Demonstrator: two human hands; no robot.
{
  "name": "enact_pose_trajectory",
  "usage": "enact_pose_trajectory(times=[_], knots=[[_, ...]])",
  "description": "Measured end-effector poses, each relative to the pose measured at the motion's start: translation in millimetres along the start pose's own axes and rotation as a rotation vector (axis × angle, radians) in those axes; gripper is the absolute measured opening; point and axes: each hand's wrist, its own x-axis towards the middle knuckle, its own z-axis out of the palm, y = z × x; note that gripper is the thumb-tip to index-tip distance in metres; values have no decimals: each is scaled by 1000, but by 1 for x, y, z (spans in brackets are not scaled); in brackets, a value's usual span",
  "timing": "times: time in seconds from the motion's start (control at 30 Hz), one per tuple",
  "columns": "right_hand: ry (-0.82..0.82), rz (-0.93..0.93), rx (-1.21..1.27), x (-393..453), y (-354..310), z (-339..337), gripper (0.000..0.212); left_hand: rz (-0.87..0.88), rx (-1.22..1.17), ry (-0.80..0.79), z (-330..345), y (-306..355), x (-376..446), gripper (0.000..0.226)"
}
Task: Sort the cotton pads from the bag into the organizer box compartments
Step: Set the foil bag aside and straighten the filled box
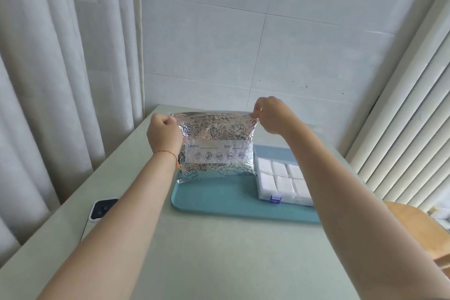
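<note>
A silver foil zip bag (pixel 216 146) with a white label stands upright on the left part of a teal tray (pixel 214 200). My left hand (pixel 163 133) grips its top left corner and my right hand (pixel 272 114) pinches its top right corner, stretching the top edge between them. What is inside the bag is hidden. To the right on the tray sits a clear organizer box (pixel 280 180) with a blue latch; white cotton pads (pixel 266 181) fill its visible compartments. My right forearm covers the box's right side.
A phone (pixel 102 208) in a white case lies on the pale green table at the left. Curtains hang on the left, window blinds on the right, a tiled wall behind. A wooden chair (pixel 418 229) stands by the table's right edge.
</note>
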Motion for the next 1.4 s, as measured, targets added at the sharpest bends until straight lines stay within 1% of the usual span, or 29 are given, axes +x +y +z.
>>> enact_pose_trajectory(times=[0.1,0.17,0.2,0.27,0.3,0.37,0.43,0.5,0.53,0.6,0.67,0.7,0.8,0.83,0.87,0.9,0.97,1.0,1.03,1.07,1.13,1.17,1.2,1.23,1.27,1.33,1.4], knots=[[24,21,21,3,12,4,17,14,10,24,10,1,2,14],[32,65,65,7,15,10,16,-5,25,3,18,5,4,13],[22,108,168,10,16,13,16,-26,-30,-20,22,9,6,12],[-6,214,506,18,16,21,14,-84,-200,-94,35,13,13,12],[14,245,664,23,15,26,14,-107,-267,-138,42,13,18,14],[105,235,865,37,16,35,13,-69,-277,-210,57,12,29,11],[213,191,954,51,20,47,17,-8,-273,-251,71,8,39,9],[242,214,908,60,33,64,22,-17,-256,-271,81,-5,43,10],[204,245,851,63,40,74,23,-50,-217,-269,83,-13,42,12],[50,313,719,66,58,99,22,-169,-104,-264,87,-38,40,16],[-98,353,586,62,69,116,17,-294,-19,-303,88,-59,35,16],[-137,359,537,60,71,121,16,-337,-1,-326,88,-67,34,21],[-223,332,489,57,74,125,27,-402,58,-364,84,-71,31,45],[-252,314,473,57,75,125,32,-382,105,-337,82,-68,29,49],[-265,303,461,56,77,122,36,-335,170,-282,79,-61,24,46],[-249,301,464,55,81,119,41,-265,227,-205,77,-52,19,39],[-124,310,466,49,95,108,45,-108,248,-81,75,-31,1,21],[-55,327,450,43,107,100,44,-46,228,-105,80,-21,-12,11],[-7,353,429,40,119,94,41,0,218,-202,86,-14,-22,4],[11,405,395,34,135,89,38,35,232,-359,96,-9,-35,11],[-23,539,305,18,168,79,29,-17,319,-711,117,-3,-60,17],[-60,607,269,7,183,75,21,-59,383,-840,130,-4,-72,22],[-96,668,255,-5,194,70,14,-90,424,-921,141,-3,-83,29],[-128,710,279,-12,204,70,11,-128,414,-951,152,-5,-90,34],[-150,740,360,-17,214,71,12,-181,358,-967,160,-5,-98,37],[-156,774,607,-24,229,77,14,-304,242,-912,175,-4,-109,49],[-136,788,763,-29,233,81,16,-356,188,-851,180,-1,-115,46]])
